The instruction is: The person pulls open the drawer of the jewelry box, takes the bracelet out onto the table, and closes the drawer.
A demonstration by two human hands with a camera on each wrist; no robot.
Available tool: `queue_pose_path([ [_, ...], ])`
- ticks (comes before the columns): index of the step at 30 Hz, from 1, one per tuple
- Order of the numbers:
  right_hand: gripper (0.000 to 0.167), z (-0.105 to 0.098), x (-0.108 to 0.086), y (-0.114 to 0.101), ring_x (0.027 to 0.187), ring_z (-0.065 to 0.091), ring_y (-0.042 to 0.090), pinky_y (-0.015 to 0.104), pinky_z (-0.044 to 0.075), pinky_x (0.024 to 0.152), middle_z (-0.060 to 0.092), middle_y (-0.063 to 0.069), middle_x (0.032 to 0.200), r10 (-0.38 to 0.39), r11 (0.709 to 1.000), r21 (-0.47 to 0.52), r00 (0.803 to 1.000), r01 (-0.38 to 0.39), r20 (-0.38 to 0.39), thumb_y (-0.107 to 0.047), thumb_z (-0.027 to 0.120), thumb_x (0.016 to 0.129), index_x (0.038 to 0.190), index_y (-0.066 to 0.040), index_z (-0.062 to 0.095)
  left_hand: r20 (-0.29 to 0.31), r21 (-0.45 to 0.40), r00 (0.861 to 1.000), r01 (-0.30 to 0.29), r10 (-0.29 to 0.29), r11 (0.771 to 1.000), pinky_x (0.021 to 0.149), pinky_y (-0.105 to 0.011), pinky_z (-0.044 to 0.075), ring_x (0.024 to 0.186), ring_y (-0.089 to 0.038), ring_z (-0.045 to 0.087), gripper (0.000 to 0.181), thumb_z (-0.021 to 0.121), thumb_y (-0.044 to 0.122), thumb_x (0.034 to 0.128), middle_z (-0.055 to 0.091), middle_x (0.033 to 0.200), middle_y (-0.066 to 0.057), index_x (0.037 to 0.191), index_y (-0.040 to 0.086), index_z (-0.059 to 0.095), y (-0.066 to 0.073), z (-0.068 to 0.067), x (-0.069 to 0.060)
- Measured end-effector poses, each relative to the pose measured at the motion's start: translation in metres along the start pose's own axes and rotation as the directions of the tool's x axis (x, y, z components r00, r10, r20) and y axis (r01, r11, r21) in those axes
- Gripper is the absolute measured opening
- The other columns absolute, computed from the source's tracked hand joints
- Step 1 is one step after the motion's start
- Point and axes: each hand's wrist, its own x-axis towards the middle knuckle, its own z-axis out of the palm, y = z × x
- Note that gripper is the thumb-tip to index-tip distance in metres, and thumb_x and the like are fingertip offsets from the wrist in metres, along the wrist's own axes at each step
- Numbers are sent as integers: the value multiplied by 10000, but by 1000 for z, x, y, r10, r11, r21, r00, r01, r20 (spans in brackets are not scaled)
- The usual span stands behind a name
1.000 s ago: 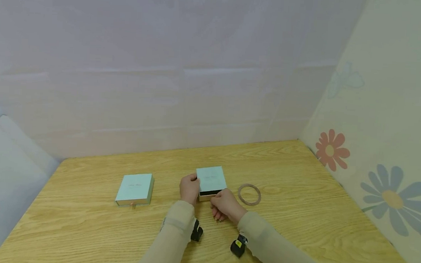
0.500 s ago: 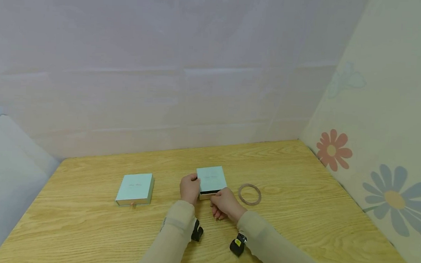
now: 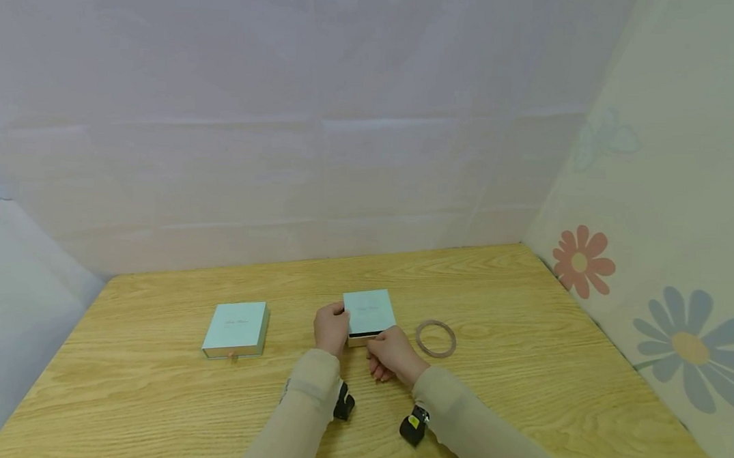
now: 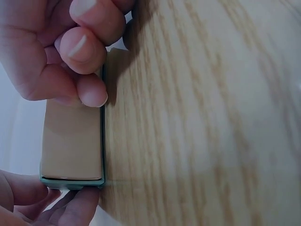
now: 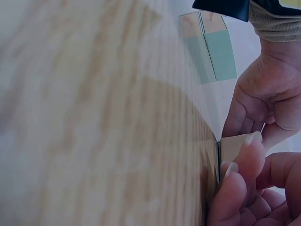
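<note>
A pale mint drawer-style gift box (image 3: 369, 310) lies on the table with its beige drawer slightly out; a thin black strip shows under the lid's front edge. My left hand (image 3: 330, 328) holds the box by its left side. At the drawer front (image 4: 73, 141) my right hand (image 3: 393, 355) has its fingers curled, fingertips against the beige face; any pull tab there is hidden behind them. Both hands also show in the right wrist view, the left hand (image 5: 270, 94) behind the box. A brownish-pink bangle (image 3: 436, 338) lies flat just right of the box.
Another mint box (image 3: 235, 328), with a small tab at its front, lies shut on the left part of the wooden table (image 3: 151, 383). Pale fabric walls stand behind and at both sides; the right one has printed flowers (image 3: 579, 263).
The drawer has slid slightly further into the box, and the right hand has moved a little forward with it. The left hand, the bangle and the other box stay in place.
</note>
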Motion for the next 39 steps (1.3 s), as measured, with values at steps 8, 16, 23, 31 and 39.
queue_pose_path([
  [8,290,0,2,2,365,481,71,207,415,367,524,-5,455,15,1000,24,1000,-15,-1,4,491,903,691,91,670,-9,16,1000,2,-2,1000,1003,-473,420,1281,-385,445,356,504,-57,958,522,1346,-265,1309,-98,554,0,1,1],
  [16,294,1,4,3,377,480,74,202,406,368,527,-4,473,37,998,45,999,-37,2,1,480,921,698,74,656,-16,31,1000,0,0,1000,1011,-472,413,1281,-376,448,356,511,-49,957,531,1343,-252,1307,-86,563,-1,2,3],
  [23,290,2,5,2,379,488,75,202,407,366,533,3,479,36,998,51,999,-36,3,0,473,924,717,83,658,-16,17,1000,0,1,1000,1025,-466,401,1296,-378,433,353,506,-52,958,525,1348,-256,1305,-97,558,1,1,3],
  [31,275,3,5,0,378,498,79,211,415,365,534,3,477,31,998,61,1000,-31,-2,5,470,906,729,103,656,-8,5,1000,-1,1,1000,1027,-469,397,1305,-384,418,360,501,-54,962,508,1363,-263,1316,-102,543,2,-1,1],
  [39,271,5,5,0,376,504,82,216,418,365,542,10,482,45,995,86,999,-44,-13,10,461,910,742,96,656,-12,10,1000,-15,15,1000,1017,-464,409,1280,-388,443,355,501,-70,947,523,1336,-278,1295,-127,546,1,0,2],
])
